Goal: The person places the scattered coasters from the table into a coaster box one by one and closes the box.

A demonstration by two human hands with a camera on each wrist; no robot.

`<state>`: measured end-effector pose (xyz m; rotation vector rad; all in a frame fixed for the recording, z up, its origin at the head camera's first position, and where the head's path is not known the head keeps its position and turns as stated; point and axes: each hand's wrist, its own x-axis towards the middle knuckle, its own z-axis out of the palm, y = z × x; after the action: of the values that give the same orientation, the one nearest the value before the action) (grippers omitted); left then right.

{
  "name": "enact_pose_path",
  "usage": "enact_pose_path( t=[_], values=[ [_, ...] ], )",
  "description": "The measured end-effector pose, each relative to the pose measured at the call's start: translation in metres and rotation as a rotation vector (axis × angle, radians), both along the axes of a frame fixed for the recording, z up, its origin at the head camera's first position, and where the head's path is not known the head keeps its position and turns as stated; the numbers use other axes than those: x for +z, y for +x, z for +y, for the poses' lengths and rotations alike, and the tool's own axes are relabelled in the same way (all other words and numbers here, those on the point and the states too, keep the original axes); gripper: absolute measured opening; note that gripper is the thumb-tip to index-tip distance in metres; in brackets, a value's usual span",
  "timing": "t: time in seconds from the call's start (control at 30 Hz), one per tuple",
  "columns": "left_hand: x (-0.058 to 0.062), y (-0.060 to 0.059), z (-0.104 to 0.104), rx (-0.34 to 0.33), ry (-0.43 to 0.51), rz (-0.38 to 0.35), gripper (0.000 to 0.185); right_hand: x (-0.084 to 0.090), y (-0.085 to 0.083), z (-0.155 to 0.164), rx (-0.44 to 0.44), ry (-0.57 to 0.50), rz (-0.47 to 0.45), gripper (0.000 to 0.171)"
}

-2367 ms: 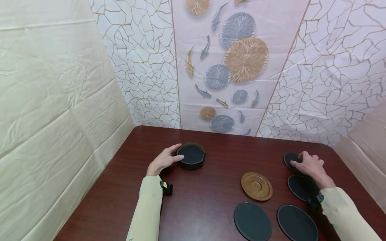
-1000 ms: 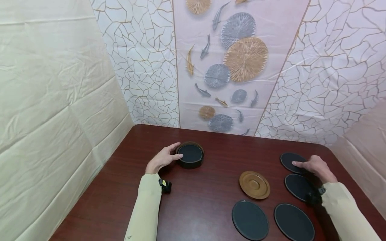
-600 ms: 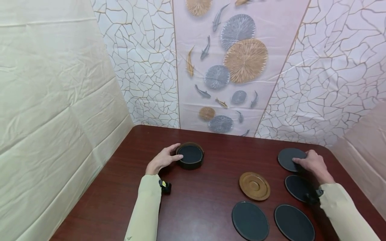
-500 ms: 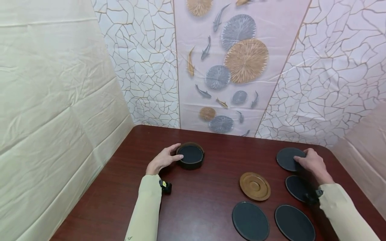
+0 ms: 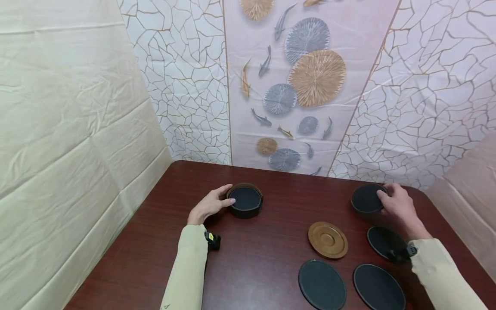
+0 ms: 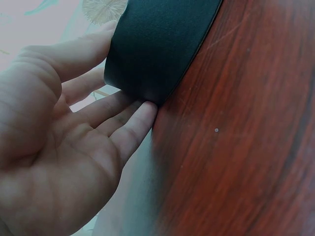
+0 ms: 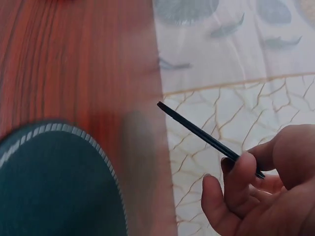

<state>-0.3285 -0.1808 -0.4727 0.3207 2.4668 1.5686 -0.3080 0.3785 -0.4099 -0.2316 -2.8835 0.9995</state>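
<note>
My left hand (image 5: 209,204) steadies a round black coaster holder (image 5: 245,212) at the back left of the table, fingers against its side wall and thumb at its rim. A dark coaster face (image 5: 245,199) shows inside the holder. In the left wrist view the holder's black wall (image 6: 152,49) stands on the wood, fingertips at its lower edge. At the back right, my right hand (image 5: 401,209) pinches a thin black round coaster (image 5: 365,199) by its edge. In the right wrist view this coaster (image 7: 199,132) appears edge-on, raised off the table, between thumb and fingers.
Three black stitched-rim coasters lie flat on the right: one beneath my right wrist (image 5: 381,241), one nearer coaster (image 5: 379,287), and another coaster (image 5: 322,284) to its left. A brown wooden disc (image 5: 328,247) with ringed grooves lies behind them. Patterned cloth (image 5: 407,129) hangs beyond the table.
My right hand has taken hold of the farthest coaster, lifted it from the table and moved it slightly left and back, tilting it. My left hand stays at the holder.
</note>
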Motion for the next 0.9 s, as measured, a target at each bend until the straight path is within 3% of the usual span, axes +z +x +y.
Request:
enact_pose_path(
  t=[0.47,0.9],
  values=[
    [0.000,0.001,0.001,-0.013,0.017,0.010,0.068,0.011,0.009,-0.032,0.075,-0.184,0.087,0.061],
    [0.000,0.001,0.001,0.000,-0.002,-0.002,0.067,0.010,0.009,-0.058,0.171,-0.180,0.139,0.060]
  ],
)
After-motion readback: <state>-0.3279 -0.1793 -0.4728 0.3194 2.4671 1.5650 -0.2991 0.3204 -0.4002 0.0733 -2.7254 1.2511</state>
